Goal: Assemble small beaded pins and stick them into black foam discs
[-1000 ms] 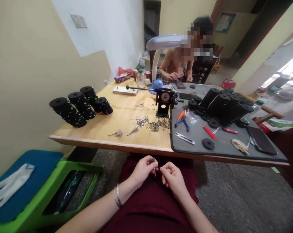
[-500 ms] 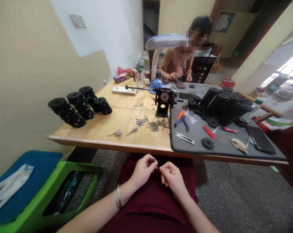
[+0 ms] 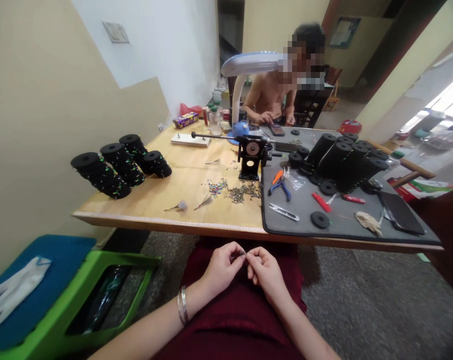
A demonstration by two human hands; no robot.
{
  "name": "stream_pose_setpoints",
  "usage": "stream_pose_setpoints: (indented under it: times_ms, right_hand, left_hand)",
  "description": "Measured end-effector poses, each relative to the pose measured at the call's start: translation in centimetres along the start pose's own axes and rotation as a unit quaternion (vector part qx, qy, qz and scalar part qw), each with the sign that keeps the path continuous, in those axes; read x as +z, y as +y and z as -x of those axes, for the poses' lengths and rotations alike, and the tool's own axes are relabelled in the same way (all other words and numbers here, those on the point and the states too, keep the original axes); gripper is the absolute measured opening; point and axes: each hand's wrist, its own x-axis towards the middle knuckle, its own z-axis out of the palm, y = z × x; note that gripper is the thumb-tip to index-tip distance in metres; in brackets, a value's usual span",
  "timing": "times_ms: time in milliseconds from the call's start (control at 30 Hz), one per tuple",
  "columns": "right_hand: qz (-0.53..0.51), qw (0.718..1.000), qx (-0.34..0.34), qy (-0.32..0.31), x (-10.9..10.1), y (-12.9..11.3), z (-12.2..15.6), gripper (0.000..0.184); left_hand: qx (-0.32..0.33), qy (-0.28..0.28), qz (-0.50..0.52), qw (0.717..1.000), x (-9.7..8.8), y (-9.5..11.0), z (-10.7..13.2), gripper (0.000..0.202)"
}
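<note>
Below the table's front edge, over my dark red clothing (image 3: 245,305), both hands meet fingertip to fingertip. My left hand (image 3: 226,262) is closed in a pinch on something small and dark, too tiny to make out. My right hand (image 3: 263,267) is also pinched, its fingertips against the left ones; what lies between them is hidden. On the wood in front lie a heap of small metal pieces (image 3: 243,192), a patch of coloured beads (image 3: 217,187) and feathery bundles (image 3: 180,205). A black hand-cranked winder (image 3: 252,156) stands behind them.
Black foam spools (image 3: 114,162) stand at left, more dark spools (image 3: 337,155) at right. The grey mat (image 3: 249,225) bears blue-handled pliers (image 3: 281,190), thread snips (image 3: 284,212) and a phone-like slab (image 3: 402,212). A person (image 3: 273,95) sits opposite behind a lamp (image 3: 249,64). A green stool (image 3: 72,290) is at left.
My two hands have come together, so their fingertips now touch where a small gap was. The view has shifted slightly; things on the table have stayed put.
</note>
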Motion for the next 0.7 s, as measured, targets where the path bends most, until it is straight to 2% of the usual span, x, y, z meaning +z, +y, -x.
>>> stream_pose_setpoints:
  times_ms: [200, 400, 567, 700]
  right_hand:
    - [-0.007, 1.0, -0.002, -0.005, 0.0, 0.2, -0.3, 0.031]
    - [-0.017, 1.0, -0.003, 0.015, 0.0, 0.3, -0.4, 0.026]
    - [-0.085, 0.996, 0.024, 0.013, -0.2, 0.9, -0.8, 0.024]
    - [-0.15, 0.988, 0.04, 0.018, -0.3, 1.1, -1.1, 0.023]
  left_hand:
    - [0.011, -0.001, -0.012, 1.0, 0.0, -0.2, -0.1, 0.015]
    - [0.0, -0.009, -0.024, 1.0, 0.1, -0.1, -0.1, 0.013]
    - [-0.006, -0.018, -0.025, 1.0, 0.2, -0.3, -0.2, 0.012]
    - [-0.032, -0.03, 0.025, 0.999, 0.3, -0.6, -0.3, 0.012]
